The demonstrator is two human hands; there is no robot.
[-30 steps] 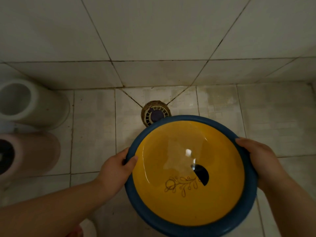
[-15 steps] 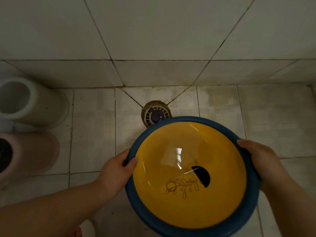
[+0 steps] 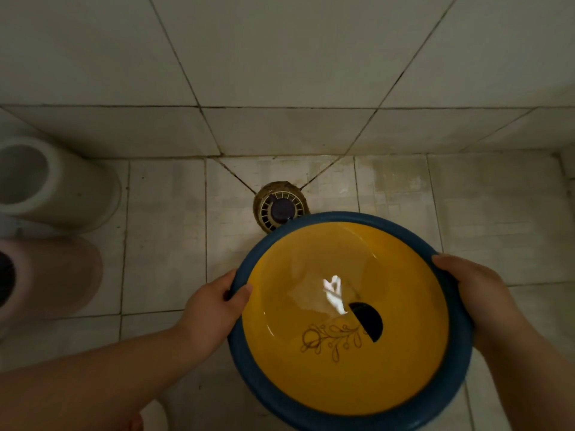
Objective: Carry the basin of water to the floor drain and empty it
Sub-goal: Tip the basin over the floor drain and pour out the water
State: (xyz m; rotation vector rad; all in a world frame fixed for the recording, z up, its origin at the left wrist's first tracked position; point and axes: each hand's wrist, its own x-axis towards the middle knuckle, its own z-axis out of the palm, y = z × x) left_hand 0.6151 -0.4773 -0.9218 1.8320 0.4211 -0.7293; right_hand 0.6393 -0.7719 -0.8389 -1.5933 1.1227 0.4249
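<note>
Both hands, left hand [image 3: 214, 309] and right hand [image 3: 476, 293], clamp opposite rims of the water-filled basin [image 3: 345, 381], held level between them, with the floor drain [image 3: 281, 209] just beyond its far rim, slightly nearer the left.

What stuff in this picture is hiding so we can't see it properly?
All in the head view:
- Floor drain: its near edge is covered by the basin rim.
- Left hand and right hand: their fingers curl under the rim, hidden.
- Basin's near rim: cut off by the bottom edge.
- White bucket and pink bucket: cut off by the left edge; their insides are too dark to see.
- Water depth: can't tell, only glare shows.
</note>
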